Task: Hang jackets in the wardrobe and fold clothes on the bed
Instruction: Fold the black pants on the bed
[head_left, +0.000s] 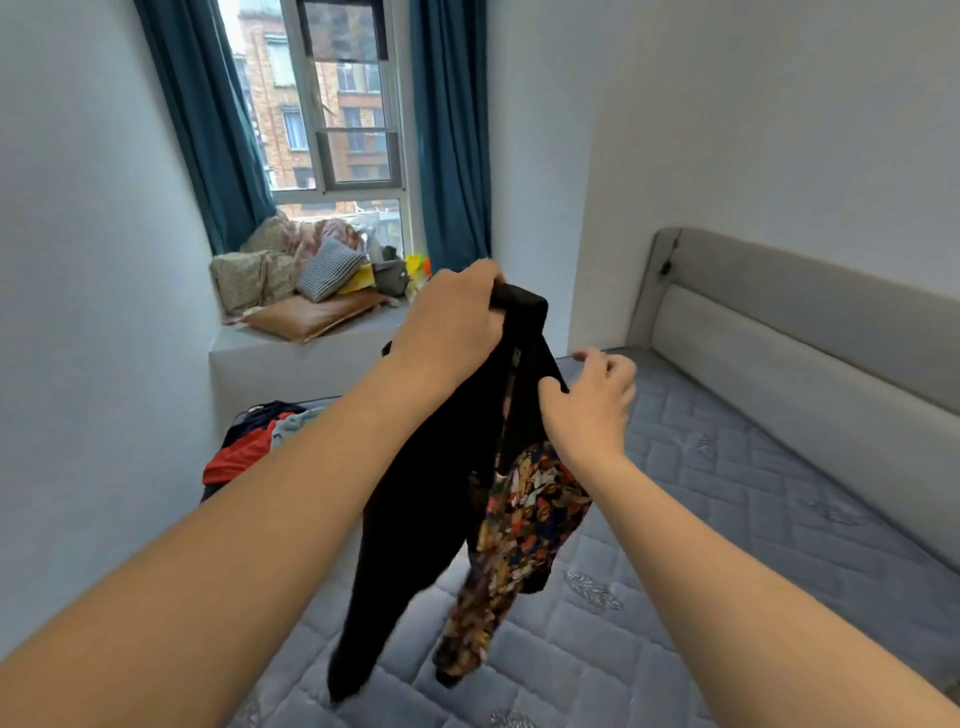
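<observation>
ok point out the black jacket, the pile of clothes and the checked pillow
black jacket (431, 499), head view, on the hanging black body
pile of clothes (244, 449), head view, on the red garment
checked pillow (330, 270), head view, on the middle of its face

Bed occupies the right and near ground, its headboard along the right wall. Garment hangs above the bed at centre, held up clear of the mattress: left hand at its top, right hand just right of it and lower. Pile of clothes lies on the bed's far left corner. Behind that, window ledge carries cushions, below the window, curtains on either side.
</observation>
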